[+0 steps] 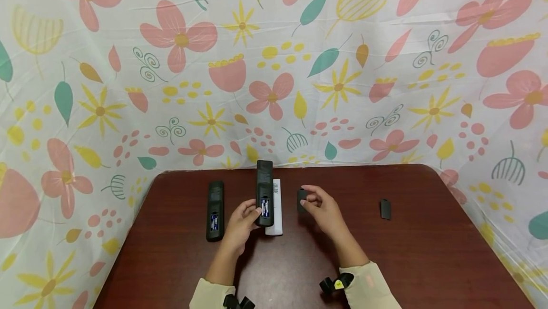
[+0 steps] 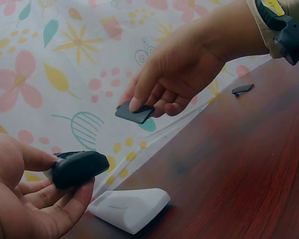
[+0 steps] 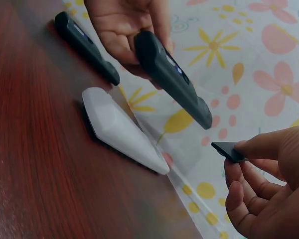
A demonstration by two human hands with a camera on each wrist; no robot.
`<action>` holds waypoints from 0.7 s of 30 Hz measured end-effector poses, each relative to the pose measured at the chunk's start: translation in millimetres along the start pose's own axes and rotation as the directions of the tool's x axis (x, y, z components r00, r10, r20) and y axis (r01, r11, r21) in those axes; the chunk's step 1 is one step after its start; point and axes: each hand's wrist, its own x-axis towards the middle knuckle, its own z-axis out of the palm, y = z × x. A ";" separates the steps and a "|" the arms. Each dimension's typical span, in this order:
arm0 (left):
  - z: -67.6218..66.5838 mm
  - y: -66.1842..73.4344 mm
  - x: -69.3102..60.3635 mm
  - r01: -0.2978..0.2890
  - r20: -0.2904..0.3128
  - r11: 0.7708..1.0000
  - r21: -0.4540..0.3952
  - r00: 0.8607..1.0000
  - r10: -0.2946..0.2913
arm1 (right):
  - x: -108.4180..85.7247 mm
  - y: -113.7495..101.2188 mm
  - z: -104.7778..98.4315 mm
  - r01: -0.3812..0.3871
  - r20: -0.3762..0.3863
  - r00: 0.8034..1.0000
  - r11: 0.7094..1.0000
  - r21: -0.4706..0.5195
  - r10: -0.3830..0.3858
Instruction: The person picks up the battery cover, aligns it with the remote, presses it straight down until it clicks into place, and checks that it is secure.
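My left hand (image 1: 242,223) grips a black remote control (image 1: 264,180) above the table, its battery compartment uncovered and batteries (image 1: 265,207) showing inside. Between thumb and fingers, my right hand (image 1: 324,211) pinches a small black battery cover (image 2: 134,113), held to the right of that remote and apart from it. Under and just right of the raised remote, a white remote control (image 3: 122,130) lies on the table. Farther left lies a second black remote (image 1: 215,190), also with batteries (image 1: 214,222) visible in its uncovered compartment.
Another black battery cover (image 1: 386,209) lies on the right part of the dark wooden table (image 1: 428,261). A white cloth (image 1: 274,142) with printed flowers hangs behind the table's back edge. Each sleeved wrist carries a black strapped device (image 1: 337,283).
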 end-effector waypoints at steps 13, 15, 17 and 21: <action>11.4 -2.7 1.5 0.017 0.021 0.999 -0.044 1.000 -0.016 | -10.3 -31.6 12.2 0.031 0.057 0.998 0.999 0.034 -0.033; 12.5 -3.4 0.9 0.017 0.026 0.999 -0.046 1.000 -0.015 | -14.4 -42.8 12.8 0.045 0.066 0.997 0.998 0.031 -0.047; 13.6 -4.5 0.9 0.018 0.029 0.998 -0.054 0.999 -0.017 | -19.2 -52.8 13.3 0.058 0.074 0.995 0.998 0.030 -0.060; 15.8 -5.8 1.2 0.012 0.044 0.998 -0.068 0.999 -0.009 | -22.7 -57.4 15.5 0.069 0.074 0.995 0.997 0.035 -0.071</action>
